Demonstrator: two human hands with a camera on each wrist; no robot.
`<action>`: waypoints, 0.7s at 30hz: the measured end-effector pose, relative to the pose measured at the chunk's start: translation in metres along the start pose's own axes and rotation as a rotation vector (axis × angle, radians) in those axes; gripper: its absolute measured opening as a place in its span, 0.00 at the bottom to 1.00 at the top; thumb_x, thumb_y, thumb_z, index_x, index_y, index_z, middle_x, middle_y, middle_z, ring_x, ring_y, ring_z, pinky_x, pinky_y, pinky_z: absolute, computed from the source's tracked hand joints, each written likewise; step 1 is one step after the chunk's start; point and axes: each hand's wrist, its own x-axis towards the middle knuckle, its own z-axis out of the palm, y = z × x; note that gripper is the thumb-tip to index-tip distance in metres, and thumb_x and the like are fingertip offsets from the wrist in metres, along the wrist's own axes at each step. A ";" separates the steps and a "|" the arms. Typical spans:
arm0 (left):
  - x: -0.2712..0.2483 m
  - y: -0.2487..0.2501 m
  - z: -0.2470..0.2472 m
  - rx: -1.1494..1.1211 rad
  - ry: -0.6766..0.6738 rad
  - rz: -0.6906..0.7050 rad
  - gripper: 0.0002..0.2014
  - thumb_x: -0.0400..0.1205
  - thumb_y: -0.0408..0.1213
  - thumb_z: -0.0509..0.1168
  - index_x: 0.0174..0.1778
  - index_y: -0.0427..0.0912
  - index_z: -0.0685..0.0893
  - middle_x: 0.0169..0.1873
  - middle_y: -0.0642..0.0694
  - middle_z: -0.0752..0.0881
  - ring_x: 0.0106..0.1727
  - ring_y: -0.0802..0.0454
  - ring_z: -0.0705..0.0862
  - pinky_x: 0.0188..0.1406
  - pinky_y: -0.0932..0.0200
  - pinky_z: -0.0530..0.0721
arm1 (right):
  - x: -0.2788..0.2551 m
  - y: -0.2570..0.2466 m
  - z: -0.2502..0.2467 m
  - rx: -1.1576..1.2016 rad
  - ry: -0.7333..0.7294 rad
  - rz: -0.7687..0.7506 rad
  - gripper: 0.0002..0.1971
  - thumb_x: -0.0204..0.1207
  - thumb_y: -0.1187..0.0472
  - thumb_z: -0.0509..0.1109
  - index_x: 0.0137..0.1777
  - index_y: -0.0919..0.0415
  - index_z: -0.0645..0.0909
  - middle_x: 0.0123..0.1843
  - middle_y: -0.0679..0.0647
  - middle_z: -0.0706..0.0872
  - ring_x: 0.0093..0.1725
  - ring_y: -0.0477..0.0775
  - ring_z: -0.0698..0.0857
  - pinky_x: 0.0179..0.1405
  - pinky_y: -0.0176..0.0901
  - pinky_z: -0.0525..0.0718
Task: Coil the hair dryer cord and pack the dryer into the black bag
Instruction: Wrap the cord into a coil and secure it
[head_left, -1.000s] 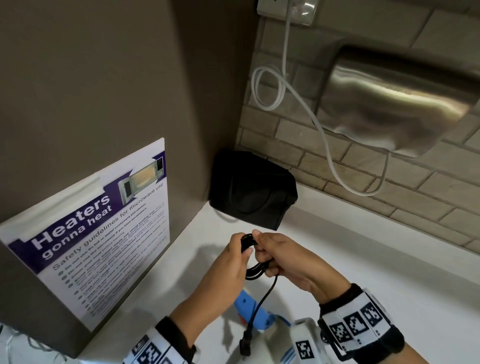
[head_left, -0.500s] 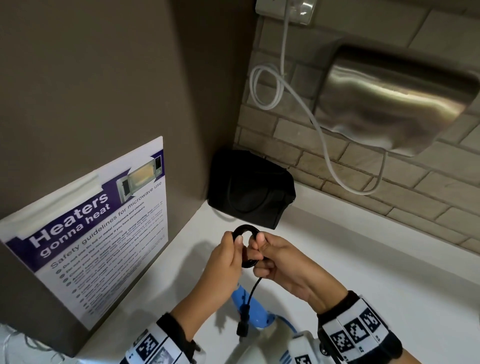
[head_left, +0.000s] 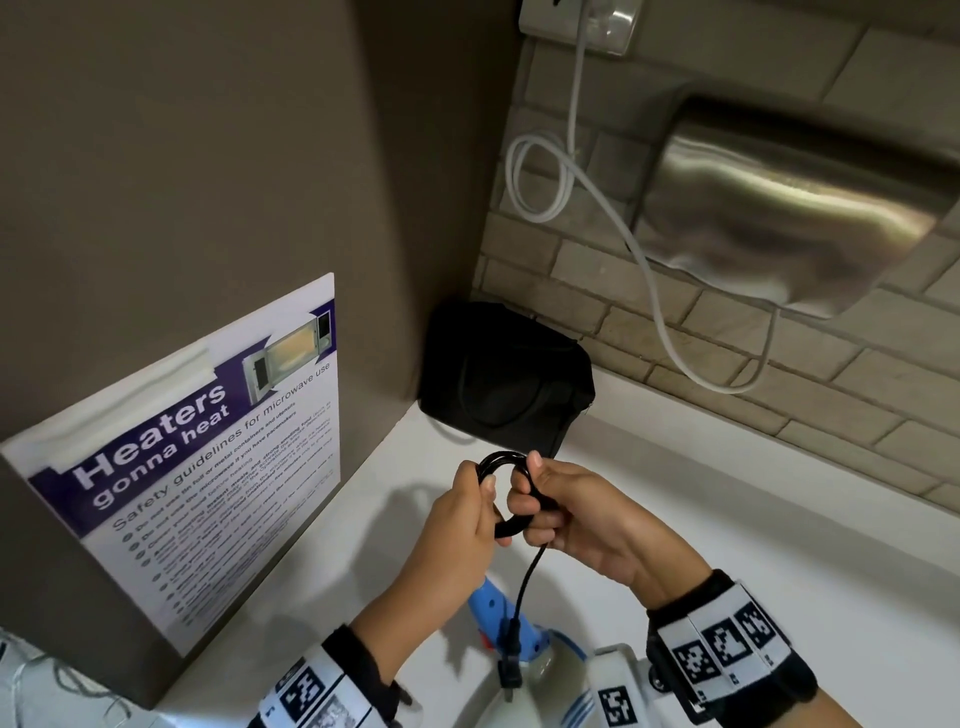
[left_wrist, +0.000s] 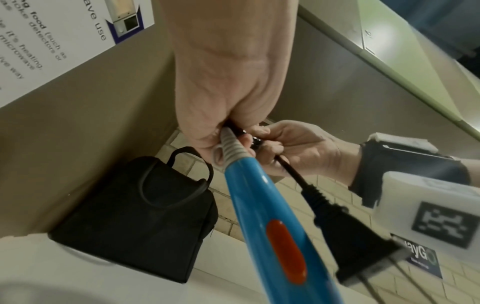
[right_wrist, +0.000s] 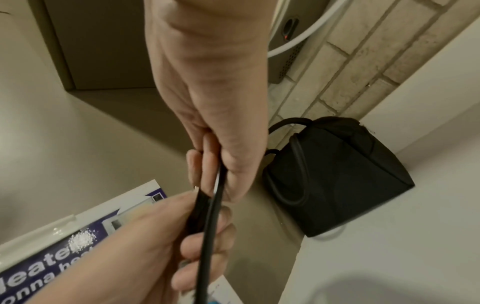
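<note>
**Inspector A:** The thin black rubber cord (head_left: 506, 493) is found wound into a small upright loop, held above the white counter (head_left: 727, 519). It is pinched on one side by the left hand (head_left: 457, 525) and gripped on the other by the curled fingers of the right hand (head_left: 576, 519). The loose tail with the black plug (head_left: 511, 670) hangs straight down below the right hand.

**Inspector B:** And the dryer?

**Inspector A:** The blue plastic hair dryer (left_wrist: 267, 226) is seen hanging below the left hand, its long axis running down and toward the body.

**Inspector B:** The bag?

**Inspector A:** The black fabric bag (head_left: 504, 379) stands in the corner against the brick wall (head_left: 675, 322), directly ahead of both hands and near. Neither hand is judged clearly nearer. Whether it is open cannot be told.
</note>
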 end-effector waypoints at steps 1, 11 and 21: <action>0.000 0.000 0.000 0.028 0.006 0.011 0.08 0.88 0.40 0.48 0.44 0.44 0.65 0.33 0.46 0.80 0.25 0.65 0.79 0.20 0.71 0.69 | 0.000 -0.001 -0.001 -0.066 0.004 -0.011 0.18 0.87 0.54 0.54 0.40 0.60 0.78 0.32 0.51 0.77 0.26 0.45 0.66 0.29 0.34 0.71; 0.001 -0.010 0.003 0.124 0.127 0.065 0.10 0.87 0.41 0.49 0.43 0.40 0.67 0.30 0.35 0.81 0.28 0.48 0.76 0.26 0.58 0.74 | 0.014 0.000 -0.039 -1.190 0.282 -0.082 0.21 0.79 0.72 0.53 0.30 0.50 0.75 0.47 0.52 0.80 0.41 0.51 0.79 0.48 0.44 0.81; -0.002 -0.005 0.008 0.135 0.115 0.061 0.11 0.87 0.42 0.49 0.45 0.39 0.68 0.32 0.34 0.82 0.36 0.38 0.85 0.34 0.45 0.81 | 0.032 0.030 -0.057 -0.908 0.418 0.019 0.20 0.82 0.68 0.56 0.30 0.55 0.79 0.37 0.58 0.84 0.34 0.56 0.84 0.44 0.47 0.89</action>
